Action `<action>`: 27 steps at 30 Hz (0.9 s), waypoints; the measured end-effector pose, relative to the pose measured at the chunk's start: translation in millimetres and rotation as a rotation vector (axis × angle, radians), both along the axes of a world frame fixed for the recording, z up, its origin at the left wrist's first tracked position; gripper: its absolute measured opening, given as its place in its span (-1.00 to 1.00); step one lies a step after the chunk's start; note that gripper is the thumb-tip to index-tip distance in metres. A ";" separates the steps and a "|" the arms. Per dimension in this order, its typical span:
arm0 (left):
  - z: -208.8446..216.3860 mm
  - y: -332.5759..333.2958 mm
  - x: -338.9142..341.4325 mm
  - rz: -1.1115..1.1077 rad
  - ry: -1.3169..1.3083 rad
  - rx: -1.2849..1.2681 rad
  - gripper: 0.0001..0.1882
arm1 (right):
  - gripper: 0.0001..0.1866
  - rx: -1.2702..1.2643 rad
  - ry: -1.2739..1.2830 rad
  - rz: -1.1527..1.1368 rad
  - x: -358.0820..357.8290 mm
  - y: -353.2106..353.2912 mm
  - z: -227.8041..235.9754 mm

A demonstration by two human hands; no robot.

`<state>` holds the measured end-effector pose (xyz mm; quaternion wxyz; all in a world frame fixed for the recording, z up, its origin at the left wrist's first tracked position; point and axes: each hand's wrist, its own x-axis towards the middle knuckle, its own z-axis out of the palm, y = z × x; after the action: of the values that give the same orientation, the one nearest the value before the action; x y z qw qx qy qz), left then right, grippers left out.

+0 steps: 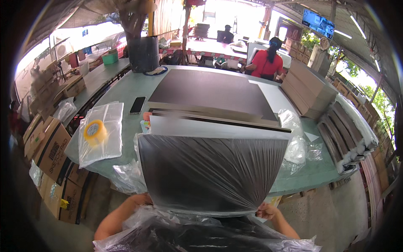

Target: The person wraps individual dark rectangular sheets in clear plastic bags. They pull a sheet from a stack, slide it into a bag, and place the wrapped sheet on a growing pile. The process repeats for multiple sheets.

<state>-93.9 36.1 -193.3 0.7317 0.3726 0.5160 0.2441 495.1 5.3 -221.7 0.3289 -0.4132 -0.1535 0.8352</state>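
A clear plastic bag [210, 172] is stretched over a dark flat board, with wrinkles fanning out from its lower right corner. A white sheet edge [218, 129] shows above the bag's far edge. At that lower right corner, my right hand [267, 211] pinches the plastic. My left hand [143, 200] is closed at the lower left corner of the bag, its fingertips partly hidden. More loose clear plastic [189, 231] lies across my front, below both hands. Just beyond the bag, a large dark board [210, 92] rests on the green table [107, 94].
Left on the table are a tape roll [95, 132] on flat plastic bags and a phone [137, 105]. Crumpled plastic [294, 143] and a tall stack of grey boards [308, 90] stand right. Cardboard boxes [52, 151] are at left. A person in red [266, 63] is beyond the table.
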 end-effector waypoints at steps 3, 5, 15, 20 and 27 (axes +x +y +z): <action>-19.5 -7.5 0.3 0.199 -0.080 0.089 -0.74 | -0.88 -0.092 -0.267 -0.135 -24.2 -4.5 -3.9; -17.1 -10.0 -1.0 0.231 -0.083 0.109 -0.78 | -0.90 -0.053 -0.268 -0.150 -21.2 9.6 1.1; -41.5 -9.9 16.6 -0.283 0.282 0.103 -0.81 | -0.83 -0.051 -0.482 -0.003 -17.5 21.3 -94.7; -56.3 -3.5 6.2 -0.580 0.687 0.372 -0.81 | -0.78 0.383 -1.219 0.378 -9.9 17.0 -103.2; 204.7 12.0 25.9 -0.015 0.410 0.517 -0.77 | -0.61 0.690 -0.693 0.216 -23.8 10.5 139.2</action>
<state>-68.0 48.2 11.4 0.4956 0.5911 0.5708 0.2812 471.3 15.8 -82.5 0.2877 -0.5151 -0.5630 0.5787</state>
